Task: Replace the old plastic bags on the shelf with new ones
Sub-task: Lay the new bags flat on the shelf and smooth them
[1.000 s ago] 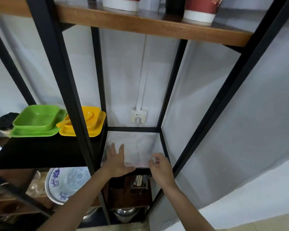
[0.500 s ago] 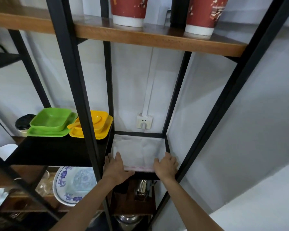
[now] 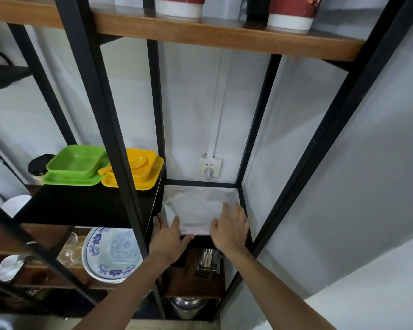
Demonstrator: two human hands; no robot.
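Both bare arms reach forward and up. The left hand [image 3: 168, 236] lies flat, palm down, fingers spread a little. The right hand [image 3: 229, 228] lies flat too, fingers stretched forward, thumb pointing toward the left hand.

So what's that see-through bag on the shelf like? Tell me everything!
The bag is thin, clear plastic, a bit crinkly and shiny, with a faint pink strip along its front edge. It lies flat, spread across the small square shelf inside the black frame, below a wall socket. The left hand rests on its front left corner and the right hand presses flat on its front right part.
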